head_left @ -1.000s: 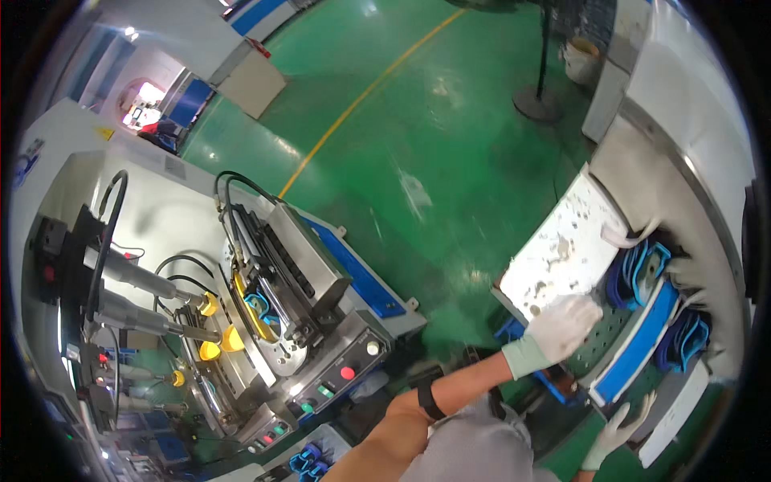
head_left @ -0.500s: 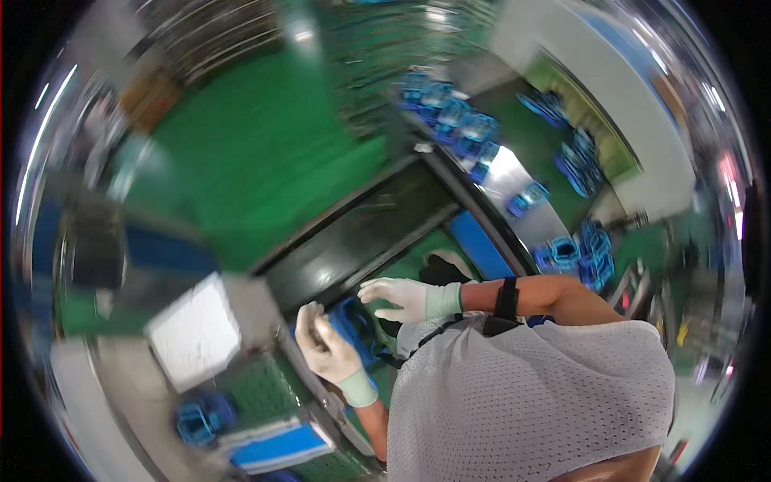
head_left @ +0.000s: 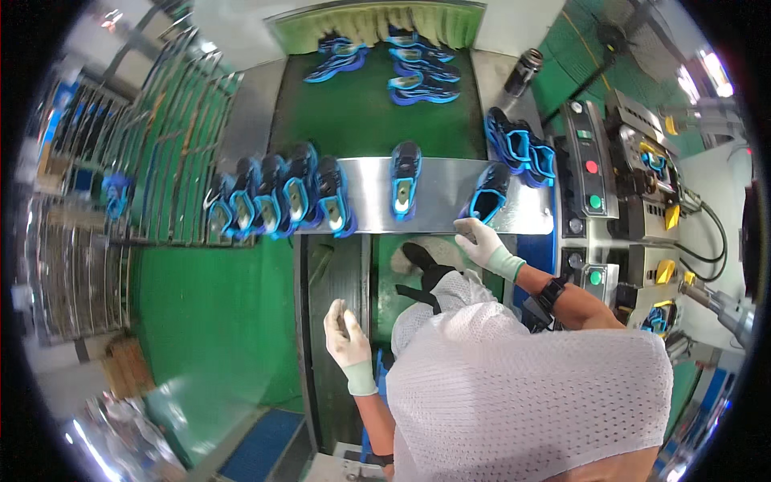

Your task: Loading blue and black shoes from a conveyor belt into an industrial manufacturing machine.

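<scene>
My right hand [head_left: 485, 247], in a white glove, reaches to the front edge of a steel ledge [head_left: 369, 197]. Its fingers are apart, with the tips close by the heel of a black-and-blue shoe [head_left: 488, 194]; whether they touch it is unclear. My left hand [head_left: 348, 345], gloved too, hovers lower left with fingers loosely bent and nothing in it. Between the two sides of the ledge a single shoe [head_left: 405, 181] points away from me. Several more shoes [head_left: 299, 189] stand in a row at the ledge's left end.
Behind the ledge, a green conveyor belt [head_left: 361, 120] carries several shoes [head_left: 423, 87] below a fringed curtain [head_left: 377, 28]. A dark bottle [head_left: 524, 72] stands at its right. Machines with coloured buttons [head_left: 590, 166] line the right side. Metal racks [head_left: 173, 149] stand left.
My view has swung round to the right, so the ledge now lies straight ahead. My right hand has moved away from the left one, over to the shoe at the ledge's right.
</scene>
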Available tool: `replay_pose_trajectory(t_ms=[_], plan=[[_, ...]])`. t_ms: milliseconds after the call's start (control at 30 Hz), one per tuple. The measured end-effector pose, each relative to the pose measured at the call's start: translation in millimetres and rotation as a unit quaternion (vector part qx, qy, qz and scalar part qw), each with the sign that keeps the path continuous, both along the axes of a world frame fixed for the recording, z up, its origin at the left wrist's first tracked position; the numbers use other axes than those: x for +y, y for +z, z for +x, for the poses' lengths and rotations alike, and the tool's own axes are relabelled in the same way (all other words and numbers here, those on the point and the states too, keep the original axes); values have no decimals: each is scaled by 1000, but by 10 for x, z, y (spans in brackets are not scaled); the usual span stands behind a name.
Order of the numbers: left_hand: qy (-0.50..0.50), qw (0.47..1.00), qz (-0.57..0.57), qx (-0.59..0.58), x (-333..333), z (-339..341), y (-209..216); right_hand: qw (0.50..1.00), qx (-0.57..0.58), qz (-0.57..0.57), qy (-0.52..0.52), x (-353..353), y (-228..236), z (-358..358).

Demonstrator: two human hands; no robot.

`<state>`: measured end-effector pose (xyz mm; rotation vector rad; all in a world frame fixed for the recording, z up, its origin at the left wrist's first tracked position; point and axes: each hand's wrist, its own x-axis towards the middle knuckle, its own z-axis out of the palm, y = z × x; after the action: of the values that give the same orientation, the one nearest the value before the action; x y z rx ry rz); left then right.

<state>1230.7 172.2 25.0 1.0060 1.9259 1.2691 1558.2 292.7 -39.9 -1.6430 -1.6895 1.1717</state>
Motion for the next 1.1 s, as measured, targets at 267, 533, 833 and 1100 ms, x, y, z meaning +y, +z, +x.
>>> replay_pose_trajectory(t_ms=[267,533,833,1100], plan=[[-147,984,-97,0,1027,326,-68,985,-170,-27,19,152,-426,601],[-279,953,-73,87,1685,509,224,983,-130,-126,30,890,685,649],[-303,948,4,103,1486,408,239,957,170,-232,44,646,1411,268],[-205,976,-45,-57,1051,75,187,954,91,-183,218,465,1480,-309]])
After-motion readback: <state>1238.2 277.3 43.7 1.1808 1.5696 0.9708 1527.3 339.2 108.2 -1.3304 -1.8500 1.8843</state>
